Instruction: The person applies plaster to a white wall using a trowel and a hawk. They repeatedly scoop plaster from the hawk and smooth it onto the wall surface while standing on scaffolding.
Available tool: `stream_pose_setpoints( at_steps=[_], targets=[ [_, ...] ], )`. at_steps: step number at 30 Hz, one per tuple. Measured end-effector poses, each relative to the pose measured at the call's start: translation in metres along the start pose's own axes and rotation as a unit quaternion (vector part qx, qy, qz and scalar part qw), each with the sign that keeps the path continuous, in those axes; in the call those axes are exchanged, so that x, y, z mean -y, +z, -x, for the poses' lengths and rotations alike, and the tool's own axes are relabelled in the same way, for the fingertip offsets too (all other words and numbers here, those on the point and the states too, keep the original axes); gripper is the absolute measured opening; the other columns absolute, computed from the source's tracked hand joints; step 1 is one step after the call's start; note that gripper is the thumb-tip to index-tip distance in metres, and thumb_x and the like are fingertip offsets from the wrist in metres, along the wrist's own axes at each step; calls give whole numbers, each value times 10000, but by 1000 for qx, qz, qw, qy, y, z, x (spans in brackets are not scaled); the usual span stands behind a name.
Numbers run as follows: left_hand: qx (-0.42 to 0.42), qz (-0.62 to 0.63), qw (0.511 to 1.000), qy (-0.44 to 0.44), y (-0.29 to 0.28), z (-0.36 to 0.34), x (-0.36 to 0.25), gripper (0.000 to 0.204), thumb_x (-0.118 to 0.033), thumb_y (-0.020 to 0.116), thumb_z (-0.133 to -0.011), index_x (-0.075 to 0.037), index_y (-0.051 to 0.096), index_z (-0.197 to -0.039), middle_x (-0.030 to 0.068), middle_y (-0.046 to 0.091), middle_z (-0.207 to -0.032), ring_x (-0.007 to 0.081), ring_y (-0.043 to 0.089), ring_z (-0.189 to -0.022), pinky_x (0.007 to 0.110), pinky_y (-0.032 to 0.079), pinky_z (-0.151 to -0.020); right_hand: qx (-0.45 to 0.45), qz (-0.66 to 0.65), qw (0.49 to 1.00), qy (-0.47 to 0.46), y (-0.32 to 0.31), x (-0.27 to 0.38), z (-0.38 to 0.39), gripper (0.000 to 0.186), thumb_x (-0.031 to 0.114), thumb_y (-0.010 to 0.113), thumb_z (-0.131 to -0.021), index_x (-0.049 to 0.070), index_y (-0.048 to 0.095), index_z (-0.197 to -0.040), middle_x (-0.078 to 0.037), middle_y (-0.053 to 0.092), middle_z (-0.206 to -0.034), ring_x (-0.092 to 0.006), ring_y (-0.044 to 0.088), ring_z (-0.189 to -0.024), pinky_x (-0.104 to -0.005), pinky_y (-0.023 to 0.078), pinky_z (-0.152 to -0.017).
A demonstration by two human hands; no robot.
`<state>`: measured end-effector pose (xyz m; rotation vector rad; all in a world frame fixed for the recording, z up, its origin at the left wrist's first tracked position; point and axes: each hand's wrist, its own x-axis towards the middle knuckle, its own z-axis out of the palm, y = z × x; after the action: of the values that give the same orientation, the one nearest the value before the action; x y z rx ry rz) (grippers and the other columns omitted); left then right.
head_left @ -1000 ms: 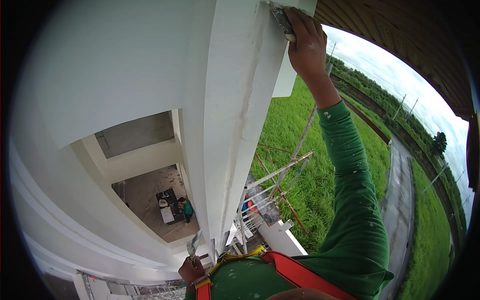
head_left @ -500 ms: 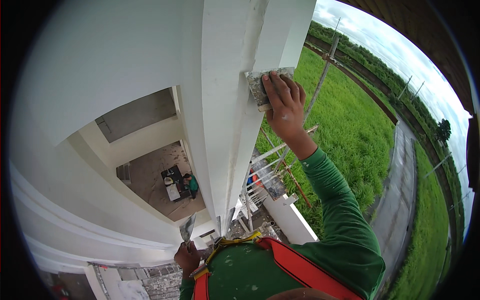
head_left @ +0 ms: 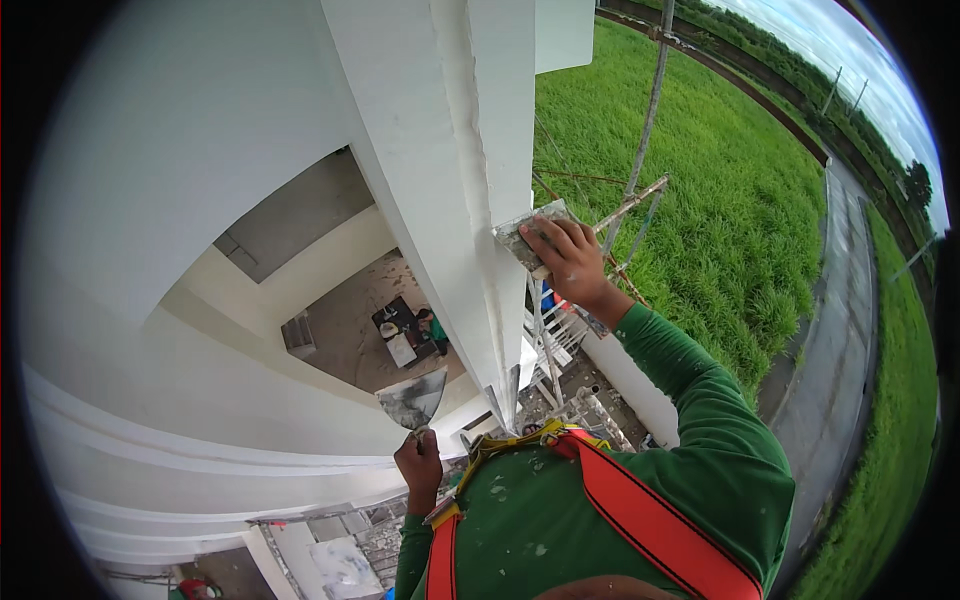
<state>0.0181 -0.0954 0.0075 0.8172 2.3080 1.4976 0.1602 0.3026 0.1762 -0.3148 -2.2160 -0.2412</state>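
Two red straps (head_left: 660, 516): run over the wearer's green shirt (head_left: 540, 520), which is flecked with pale spots.
Left grip (head_left: 418, 460): closed round the handle of a putty knife (head_left: 415, 398), low in front of the chest; the flared, grey-smeared blade points up and away.
Right grip (head_left: 570, 262): holding a broad scraper (head_left: 518, 240), fingers laid over its stained back, arm stretched forward.
Scraper place: across the pillar's right-hand side, one end beside the rough seam; whether the whole edge touches cannot be told.
White pillar (head_left: 400, 120): long and pale, with the rough seam (head_left: 460, 90) down its face.
Metal poles (head_left: 652, 110): to the right, beyond the pillar.
Room below: seen through an opening, with a dark counter (head_left: 410, 313) bearing pale things and a co-worker (head_left: 438, 330) in green beside it.
Farther out: green grass (head_left: 700, 220), then a grey road (head_left: 835, 330), trees and cloudy sky.
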Motion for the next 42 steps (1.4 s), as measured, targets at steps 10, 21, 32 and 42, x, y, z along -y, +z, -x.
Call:
stream_pose_setpoints(
  at_steps=[10, 21, 32, 42],
  targets=[
    [307, 352, 878, 105, 27, -68, -147, 430, -372, 556, -1068, 22, 603, -901, 77, 571, -639, 140, 545, -517, 281, 449, -466, -351, -184, 913, 96, -22, 106, 15, 310, -165, 568, -761, -19, 622, -1030, -202, 633, -982, -352, 622, -771, -397, 481, -679],
    [163, 486, 856, 65, 3, -56, -131, 383, -347, 634, -1023, 22, 614, -920, 118, 578, -684, 192, 531, -490, 315, 433, -431, -256, -152, 954, 40, -135, -7, -144, 523, -27, 612, -730, 72, 741, -1227, -97, 579, -851, -235, 615, -680, -358, 529, -619],
    [61, 392, 918, 18, 3, -25, -92, 345, -294, 600, -1045, 9, 635, -884, 83, 568, -612, 162, 545, -491, 290, 426, -444, -421, 98, 890, -147, -294, -69, -481, 441, 13, 575, -878, 110, 696, -1291, -120, 671, -1311, -363, 575, -1251, -485, 435, -1074],
    [26, 384, 922, -35, -6, -4, -72, 362, -312, 577, -1057, -2, 626, -878, 77, 552, -585, 166, 527, -470, 294, 422, -444, -424, 161, 876, -166, -268, -85, -481, 374, 74, 605, -884, 122, 724, -1235, -77, 697, -1272, -320, 594, -1209, -497, 432, -1052]
  ],
)
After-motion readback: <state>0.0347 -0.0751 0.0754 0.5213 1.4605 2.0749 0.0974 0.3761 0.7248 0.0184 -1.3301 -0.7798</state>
